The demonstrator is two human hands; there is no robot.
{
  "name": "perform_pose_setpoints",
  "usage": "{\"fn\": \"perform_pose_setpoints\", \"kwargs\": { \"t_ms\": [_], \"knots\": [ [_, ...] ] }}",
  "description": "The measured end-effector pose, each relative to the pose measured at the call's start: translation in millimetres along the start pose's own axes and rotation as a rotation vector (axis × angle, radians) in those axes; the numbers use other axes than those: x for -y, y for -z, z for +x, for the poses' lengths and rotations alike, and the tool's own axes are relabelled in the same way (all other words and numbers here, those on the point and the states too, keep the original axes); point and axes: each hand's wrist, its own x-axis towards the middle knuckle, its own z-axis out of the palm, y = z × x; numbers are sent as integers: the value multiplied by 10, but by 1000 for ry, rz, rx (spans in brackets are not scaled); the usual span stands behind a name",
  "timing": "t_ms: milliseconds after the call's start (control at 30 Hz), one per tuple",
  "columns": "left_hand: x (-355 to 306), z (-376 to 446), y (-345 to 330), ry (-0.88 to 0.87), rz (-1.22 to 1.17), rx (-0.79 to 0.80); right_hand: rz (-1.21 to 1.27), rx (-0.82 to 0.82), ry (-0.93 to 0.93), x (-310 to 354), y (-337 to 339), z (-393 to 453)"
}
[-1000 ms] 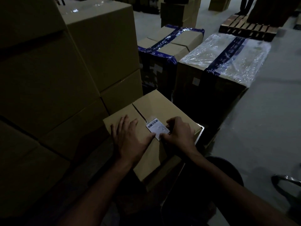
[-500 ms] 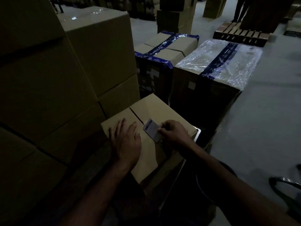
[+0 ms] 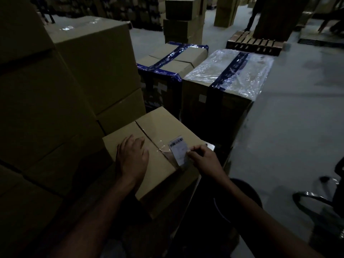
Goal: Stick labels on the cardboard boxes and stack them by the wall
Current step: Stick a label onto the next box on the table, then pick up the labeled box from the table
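A small taped cardboard box [image 3: 160,125] stands in front of me in dim light. My left hand [image 3: 131,158] lies flat on its top, left of the tape seam. A white barcode label [image 3: 179,150] is lifted off the top, tilted up on its near edge. My right hand [image 3: 202,158] pinches the label's right edge between thumb and fingers. Tall stacked cardboard boxes [image 3: 89,58] rise along the left.
Beyond the small box stand a box with blue tape [image 3: 173,60] and a plastic-wrapped box [image 3: 230,71]. A wooden pallet [image 3: 255,42] and more cartons [image 3: 183,19] lie further back. A metal chair base [image 3: 314,200] is at the right, on bare grey floor.
The label lay flat under my right hand a second ago; now my right hand has peeled it up and shifted right. My left hand stayed flat on the box.
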Motion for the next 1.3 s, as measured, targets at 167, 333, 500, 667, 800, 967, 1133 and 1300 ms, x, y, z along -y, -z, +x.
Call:
{"fn": "perform_pose_setpoints", "kwargs": {
  "t_ms": [167,333,500,667,800,967,1133,1300],
  "knots": [
    [-676,-365,-145,-165,-284,25,142,-139,-150,-395,431,-128],
    [-1412,-769,-569,-446,-378,-37,260,-273,-269,-745,917,-274],
    [-1771,-1056,-1219,-507,-425,206,292,-388,-395,-1228,1392,-405],
    [-1929,-1199,-1832,-429,-262,491,257,-439,-568,-1660,1736,-366],
    [-2114,-1187,-2038,-391,-194,593,199,-419,-628,-1969,1940,-179],
    [-2258,-1135,-2203,-347,-177,601,83,-319,-685,-2547,2184,181],
    [-2275,-1070,-2206,-270,-190,509,-3,-212,-848,-3010,2353,281],
    [-2271,-988,-2017,-191,-229,327,-165,6,-691,-2608,2266,476]
  ]
}}
